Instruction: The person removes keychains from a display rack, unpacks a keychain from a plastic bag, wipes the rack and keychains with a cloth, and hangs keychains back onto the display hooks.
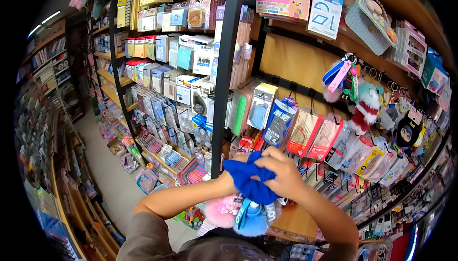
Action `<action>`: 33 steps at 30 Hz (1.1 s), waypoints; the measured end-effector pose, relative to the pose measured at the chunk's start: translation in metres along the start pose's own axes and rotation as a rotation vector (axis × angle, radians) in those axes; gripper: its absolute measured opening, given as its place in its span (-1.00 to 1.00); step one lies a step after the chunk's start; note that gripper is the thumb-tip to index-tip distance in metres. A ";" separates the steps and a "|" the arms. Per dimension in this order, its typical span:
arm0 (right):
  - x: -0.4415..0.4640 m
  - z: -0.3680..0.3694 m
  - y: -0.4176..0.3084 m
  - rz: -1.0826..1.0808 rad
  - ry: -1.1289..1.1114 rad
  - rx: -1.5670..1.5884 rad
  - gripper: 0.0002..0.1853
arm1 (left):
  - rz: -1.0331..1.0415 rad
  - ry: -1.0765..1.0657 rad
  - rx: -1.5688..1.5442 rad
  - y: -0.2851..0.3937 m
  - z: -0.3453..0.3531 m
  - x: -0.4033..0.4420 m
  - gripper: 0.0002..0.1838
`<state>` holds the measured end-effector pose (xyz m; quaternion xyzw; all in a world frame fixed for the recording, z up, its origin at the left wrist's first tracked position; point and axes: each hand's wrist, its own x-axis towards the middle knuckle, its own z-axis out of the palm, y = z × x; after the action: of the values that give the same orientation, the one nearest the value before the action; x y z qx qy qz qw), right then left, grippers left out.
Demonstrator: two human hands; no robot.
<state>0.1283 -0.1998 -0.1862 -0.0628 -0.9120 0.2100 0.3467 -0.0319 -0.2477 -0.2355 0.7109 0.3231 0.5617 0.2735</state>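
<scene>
A bunched royal-blue cloth [255,177] is between my two hands in the middle of the view. My right hand [282,171] is closed on its right side, fingers bent over the folds. The cloth covers much of my left hand [228,180], which is closed against it from the left. Just below my hands are a pink fluffy pompom keychain [222,212] and a blue fluffy pompom keychain [254,223] with a blue strap. Whether they hang from my left hand or rest against me is hidden.
Ahead on the rack hang ruler packs [279,121] and red-bordered packs [305,130]. Plush keychains [365,106] hang at right. A black post [229,65] rises before me. Stationery shelves [167,70] line the left, beside an aisle [102,151]. A wooden shelf board [298,223] is at lower right.
</scene>
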 end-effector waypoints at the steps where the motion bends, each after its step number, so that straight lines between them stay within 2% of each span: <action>1: 0.003 -0.002 0.001 0.008 0.062 0.017 -0.65 | 0.206 0.047 0.377 -0.006 0.003 -0.003 -0.80; 2: 0.005 -0.002 0.002 0.035 0.109 0.060 -0.65 | 0.161 0.094 0.374 -0.003 0.004 0.000 -0.80; 4: 0.002 0.001 0.013 0.069 0.141 0.066 -0.66 | 0.252 0.185 0.562 -0.007 0.003 -0.001 -0.82; 6: -0.008 0.008 0.026 0.501 0.244 0.589 -0.69 | 0.260 0.186 0.574 0.001 0.001 0.004 -0.87; 7: -0.010 0.008 0.030 0.609 0.327 0.851 -0.71 | 0.244 0.164 0.620 -0.005 -0.005 0.002 -0.81; 10: -0.009 -0.010 0.047 0.829 0.347 1.108 -0.66 | 0.307 0.207 0.613 0.004 -0.008 0.005 -0.66; 11: -0.011 -0.015 0.066 0.852 0.241 1.368 -0.64 | 0.294 0.153 0.650 -0.005 -0.012 0.002 -0.52; 14: -0.009 -0.028 0.068 1.019 -0.057 1.364 -0.58 | 0.392 0.388 0.756 0.009 -0.005 0.006 -0.42; 15: -0.005 -0.006 0.056 0.886 -0.182 1.268 -0.64 | 0.384 0.350 0.765 0.001 -0.006 0.005 -0.36; 16: -0.005 0.007 0.038 0.432 -0.357 0.730 -0.60 | 0.422 0.395 0.858 -0.012 -0.005 0.006 -0.48; 18: 0.006 0.005 0.005 0.195 -0.438 -0.033 -0.54 | 0.677 0.367 0.943 -0.014 -0.007 0.006 -0.52; 19: 0.009 0.005 0.001 0.238 -0.441 0.005 -0.53 | 0.722 0.360 0.941 -0.017 -0.006 0.003 -0.58; 23: 0.004 0.013 0.017 0.158 -0.247 0.254 -0.59 | 0.757 0.461 0.907 -0.014 -0.004 0.003 -0.51; 26: -0.006 0.023 0.021 0.313 -0.088 0.358 -0.60 | 0.743 0.500 0.883 -0.013 -0.005 0.004 -0.45; 27: -0.006 0.025 0.019 0.410 -0.020 0.369 -0.66 | 0.742 0.507 0.861 -0.012 -0.005 0.004 -0.44; 30: -0.006 0.037 0.021 0.530 0.234 0.703 -0.73 | 0.759 0.468 0.875 -0.012 -0.011 0.003 -0.37; 31: -0.005 0.035 0.017 0.629 0.255 0.702 -0.81 | 0.749 0.479 0.863 -0.013 -0.011 0.004 -0.36; 33: -0.008 0.031 0.026 0.832 0.311 1.013 -0.74 | 0.721 0.470 0.791 -0.012 -0.012 0.002 -0.32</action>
<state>0.1131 -0.1882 -0.2226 -0.2682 -0.5401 0.7164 0.3510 -0.0448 -0.2381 -0.2403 0.6802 0.2982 0.5985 -0.3003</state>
